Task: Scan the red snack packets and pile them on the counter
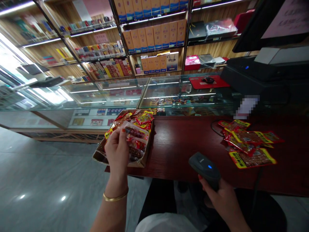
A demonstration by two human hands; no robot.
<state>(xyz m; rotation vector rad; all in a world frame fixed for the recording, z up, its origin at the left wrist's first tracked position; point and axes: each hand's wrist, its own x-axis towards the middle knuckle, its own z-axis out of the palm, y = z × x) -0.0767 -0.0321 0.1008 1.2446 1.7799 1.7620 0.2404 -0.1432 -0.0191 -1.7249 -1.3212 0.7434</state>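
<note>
My left hand [117, 146] pinches a packet [137, 132] by its left edge, over the carton [148, 151] at left; I'd hold it flat, face uncovered. My right hand [223, 195] grips the scanner [202, 165] (blue light [210, 167] lit), best held steady. More packets [253, 158] lie right, on the counter [169, 138].

Left hand [117, 146] pinches packet [137, 132] (apparently clear-wrapped) over carton [146, 158]; right hand [223, 198] grips scanner [204, 169].
</note>
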